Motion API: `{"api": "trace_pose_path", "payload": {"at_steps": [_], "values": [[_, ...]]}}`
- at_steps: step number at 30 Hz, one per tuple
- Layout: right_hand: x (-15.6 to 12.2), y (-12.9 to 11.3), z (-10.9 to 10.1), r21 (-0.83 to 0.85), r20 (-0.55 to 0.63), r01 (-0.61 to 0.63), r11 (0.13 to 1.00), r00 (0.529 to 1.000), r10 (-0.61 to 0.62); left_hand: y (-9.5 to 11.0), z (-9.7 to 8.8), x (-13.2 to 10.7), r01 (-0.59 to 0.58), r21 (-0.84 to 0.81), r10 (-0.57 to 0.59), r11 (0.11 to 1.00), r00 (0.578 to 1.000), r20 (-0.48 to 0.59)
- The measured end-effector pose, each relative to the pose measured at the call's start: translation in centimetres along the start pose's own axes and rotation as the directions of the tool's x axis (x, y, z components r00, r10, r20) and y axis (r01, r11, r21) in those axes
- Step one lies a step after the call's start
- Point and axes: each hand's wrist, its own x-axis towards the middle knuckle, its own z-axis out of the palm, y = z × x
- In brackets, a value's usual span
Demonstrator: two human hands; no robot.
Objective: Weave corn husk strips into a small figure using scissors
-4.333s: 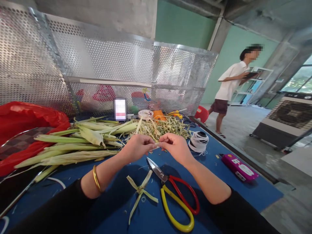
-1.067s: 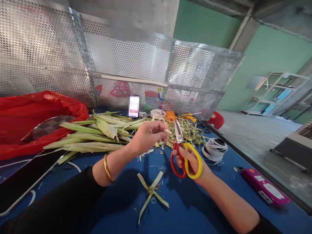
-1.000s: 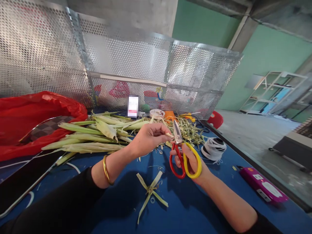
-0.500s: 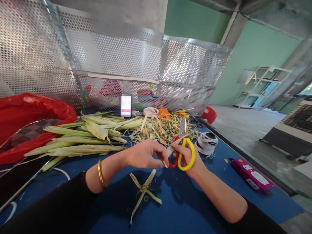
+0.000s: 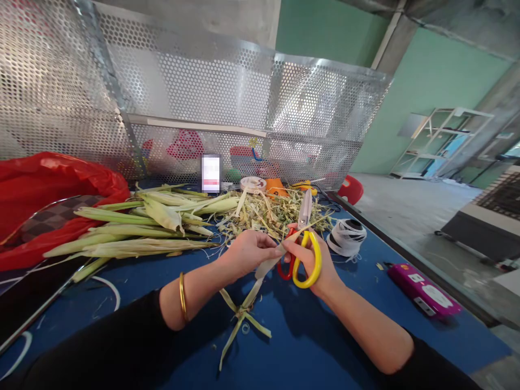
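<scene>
My left hand pinches a pale corn husk strip between thumb and fingers. The strip slants up to my right hand, whose thumb and finger also press on it. Scissors with one red and one yellow handle loop rest in that same right hand, blades pointing up and away. Below the hands, a small cross-shaped piece of tied husk strips lies on the blue tabletop. A small clear ring is beside it. The held strip's lower end overlaps one arm of the cross in view.
Whole corn husks lie at left by a red bag. Behind my hands is a heap of husk scraps. A spool of white cord and a purple box sit at right. A phone leans against the perforated screen.
The husk strip now stretches out flatter between both hands, with its lower end hanging toward the cross-shaped piece. My left hand has risen slightly. The scissors remain in my right hand.
</scene>
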Motion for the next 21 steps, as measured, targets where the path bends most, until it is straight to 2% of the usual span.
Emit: {"api": "trace_pose_path", "payload": {"at_steps": [4, 8, 11, 13, 17, 21], "values": [[0.3, -0.3, -0.6, -0.049, -0.01, 0.007, 0.999, 1.0, -0.007, 0.3, -0.4, 0.1, 0.124, -0.017, -0.125, 0.992, 0.987, -0.104], [1.1, -1.0, -1.9, -0.126, -0.056, -0.103, 0.987, 0.994, 0.097, 1.1, -2.8, 0.8, 0.17, -0.092, -0.188, 0.981, 0.952, -0.243], [1.6, -1.4, -2.6, -0.222, 0.002, -0.159, 0.962, 0.986, 0.164, 1.2, -4.8, 1.2, 0.143, -0.146, -0.183, 0.979, 0.932, -0.314], [1.7, -1.6, -2.8, -0.325, 0.074, -0.115, 0.939, 0.986, 0.147, 1.2, -5.9, 1.4, 0.129, -0.157, -0.176, 0.979, 0.922, -0.344], [1.5, -1.5, -2.9, -0.543, 0.255, 0.06, 0.838, 0.962, 0.096, 1.5, -7.2, 1.3, 0.138, -0.157, -0.187, 0.978, 0.911, -0.366], [1.6, -1.0, -3.0, -0.673, 0.334, 0.161, 0.722, 0.937, 0.103, 1.3, -7.3, 1.2, 0.139, -0.114, -0.167, 0.984, 0.939, -0.299]]}}
